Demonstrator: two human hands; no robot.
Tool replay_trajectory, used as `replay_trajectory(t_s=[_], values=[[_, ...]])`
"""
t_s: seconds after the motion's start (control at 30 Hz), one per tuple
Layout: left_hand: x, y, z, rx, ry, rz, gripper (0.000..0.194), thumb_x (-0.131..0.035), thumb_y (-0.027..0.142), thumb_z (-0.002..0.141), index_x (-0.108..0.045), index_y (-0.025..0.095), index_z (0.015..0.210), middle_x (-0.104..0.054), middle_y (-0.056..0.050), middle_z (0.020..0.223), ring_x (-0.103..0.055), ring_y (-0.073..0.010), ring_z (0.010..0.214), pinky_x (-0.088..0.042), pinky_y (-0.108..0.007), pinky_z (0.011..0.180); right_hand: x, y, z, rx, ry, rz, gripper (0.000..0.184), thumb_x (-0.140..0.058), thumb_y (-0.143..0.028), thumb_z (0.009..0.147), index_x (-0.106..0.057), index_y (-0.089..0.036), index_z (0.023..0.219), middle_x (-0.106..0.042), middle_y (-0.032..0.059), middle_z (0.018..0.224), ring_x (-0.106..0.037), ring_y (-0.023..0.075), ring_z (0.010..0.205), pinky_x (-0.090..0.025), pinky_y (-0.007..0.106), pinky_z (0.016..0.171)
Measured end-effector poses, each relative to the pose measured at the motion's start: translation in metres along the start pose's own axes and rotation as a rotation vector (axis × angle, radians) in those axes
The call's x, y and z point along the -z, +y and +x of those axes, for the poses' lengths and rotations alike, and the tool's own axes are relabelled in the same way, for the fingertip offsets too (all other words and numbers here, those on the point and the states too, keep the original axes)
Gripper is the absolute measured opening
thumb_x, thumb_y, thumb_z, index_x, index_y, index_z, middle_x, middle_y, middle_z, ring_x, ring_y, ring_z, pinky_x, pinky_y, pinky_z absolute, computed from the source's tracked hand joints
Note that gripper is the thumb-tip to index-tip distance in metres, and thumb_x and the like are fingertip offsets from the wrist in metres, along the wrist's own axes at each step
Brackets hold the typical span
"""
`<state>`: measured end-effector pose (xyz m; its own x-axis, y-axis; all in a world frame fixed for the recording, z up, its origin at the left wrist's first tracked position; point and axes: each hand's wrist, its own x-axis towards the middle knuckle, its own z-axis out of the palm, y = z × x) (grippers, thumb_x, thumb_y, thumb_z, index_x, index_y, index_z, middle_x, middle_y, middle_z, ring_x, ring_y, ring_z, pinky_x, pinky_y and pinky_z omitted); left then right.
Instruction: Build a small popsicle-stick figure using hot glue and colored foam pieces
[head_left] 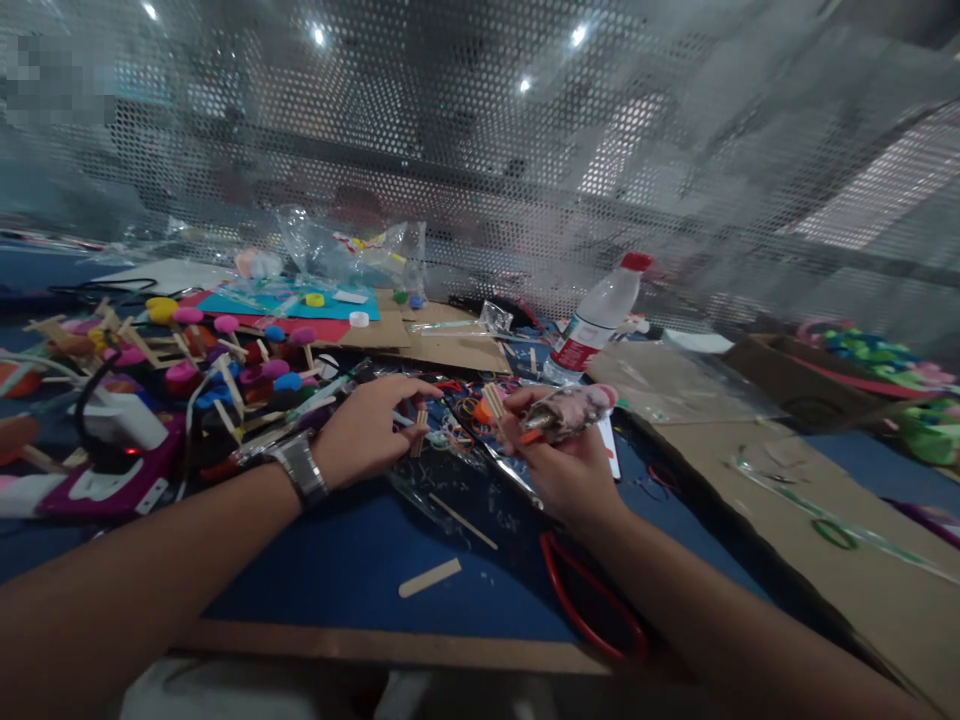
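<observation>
My left hand (pixel 371 425), with a metal-band watch at its wrist, is closed in a pinch on a short wooden stick piece (pixel 420 432). A small bundle of cut wooden sticks (pixel 493 400) stands up from the fingers of my right hand (pixel 566 475), which is closed. Against that same hand lies a crumpled pinkish-silver object (pixel 568 412) with a pink rim; its kind is unclear. Below the hands lie a thin wooden stick (pixel 463 522) and a flat craft stick (pixel 430 578). Coloured rubber bands (pixel 457 437) lie between the hands.
A water bottle (pixel 592 325) with a red cap stands behind my right hand. Colourful clay pieces with wooden sticks (pixel 217 370) crowd the left, beside a purple power strip (pixel 154 470). A red loop handle (pixel 592 600) lies near the front edge. Cardboard (pixel 720 480) covers the right.
</observation>
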<state>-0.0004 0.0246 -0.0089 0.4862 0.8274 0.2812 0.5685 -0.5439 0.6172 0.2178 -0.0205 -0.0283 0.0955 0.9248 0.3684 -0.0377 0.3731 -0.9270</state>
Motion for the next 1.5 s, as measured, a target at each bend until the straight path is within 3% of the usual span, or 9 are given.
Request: replay_trajectory(t_s=[0.13,0.33,0.53,0.73,1.0,1.17,1.3,1.5], values=[[-0.003,0.002,0.002,0.072,0.049,-0.317,0.03,-0.066,0.02,0.08,-0.073,0.016,0.108,-0.075,-0.006,0.089,-0.067,-0.0178,0.072,-0.054,-0.03,0.068,-0.001,-0.001,0.0,-0.035,0.009,0.005,0.026,-0.086,-0.032,0.068,-0.065,-0.021,0.076,-0.059,-0.0027,0.066,-0.051,0.0122,0.056,-0.044,0.029,0.053],[-0.004,0.009,0.004,0.225,0.108,-0.769,0.022,-0.074,0.023,0.075,-0.073,0.014,0.095,-0.074,-0.003,0.08,-0.071,-0.0159,0.068,-0.057,-0.029,0.068,0.002,0.003,0.0,-0.055,0.008,0.059,0.023,-0.084,-0.028,0.067,-0.065,-0.021,0.077,-0.062,-0.0025,0.063,-0.054,0.0139,0.057,-0.044,0.029,0.056],[-0.007,0.011,0.004,0.309,0.105,-1.022,0.014,-0.077,0.017,0.069,-0.074,0.014,0.082,-0.075,-0.001,0.075,-0.074,-0.014,0.068,-0.057,-0.025,0.071,0.004,0.004,0.0,-0.096,-0.027,0.031,0.017,-0.083,-0.024,0.069,-0.067,-0.02,0.07,-0.064,-0.002,0.063,-0.055,0.0122,0.055,-0.044,0.027,0.055],[-0.008,0.01,0.002,0.28,0.101,-1.048,0.008,-0.076,0.019,0.067,-0.073,0.015,0.074,-0.076,-0.001,0.07,-0.075,-0.0147,0.069,-0.059,-0.025,0.073,0.002,0.002,-0.002,-0.101,-0.033,0.041,0.027,-0.088,-0.033,0.069,-0.071,-0.022,0.087,-0.064,-0.0029,0.068,-0.054,0.0119,0.055,-0.046,0.028,0.055],[-0.009,0.014,0.0,0.308,0.09,-0.894,0.006,-0.074,0.017,0.064,-0.076,0.015,0.07,-0.079,-0.005,0.072,-0.076,-0.0182,0.071,-0.059,-0.028,0.073,0.005,0.002,-0.002,-0.047,-0.14,0.021,0.022,-0.083,-0.038,0.076,-0.07,-0.022,0.083,-0.062,-0.0009,0.068,-0.052,0.0131,0.056,-0.042,0.028,0.053],[-0.007,0.017,-0.002,0.295,0.072,-0.767,0.007,-0.071,0.014,0.062,-0.077,0.015,0.067,-0.078,-0.005,0.072,-0.075,-0.0198,0.072,-0.056,-0.028,0.07,0.01,0.003,-0.005,-0.034,-0.214,-0.056,0.021,-0.083,-0.035,0.076,-0.069,-0.023,0.086,-0.061,-0.0016,0.067,-0.054,0.0152,0.059,-0.046,0.031,0.059],[-0.008,0.015,-0.002,0.268,0.074,-0.731,0.01,-0.072,0.017,0.063,-0.076,0.015,0.071,-0.076,-0.003,0.071,-0.071,-0.0185,0.071,-0.055,-0.029,0.071,0.009,0.002,-0.006,-0.051,-0.231,-0.023,0.03,-0.087,-0.03,0.072,-0.066,-0.024,0.092,-0.063,-0.0027,0.075,-0.055,0.0138,0.061,-0.046,0.029,0.06],[-0.01,0.012,0.0,0.261,0.072,-0.766,0.026,-0.08,0.024,0.061,-0.076,0.014,0.085,-0.071,-0.001,0.072,-0.063,-0.0132,0.066,-0.05,-0.025,0.065,0.004,-0.004,-0.005,-0.002,-0.213,0.029,0.036,-0.091,-0.025,0.066,-0.06,-0.025,0.083,-0.063,-0.004,0.079,-0.055,0.0123,0.065,-0.046,0.026,0.061]])
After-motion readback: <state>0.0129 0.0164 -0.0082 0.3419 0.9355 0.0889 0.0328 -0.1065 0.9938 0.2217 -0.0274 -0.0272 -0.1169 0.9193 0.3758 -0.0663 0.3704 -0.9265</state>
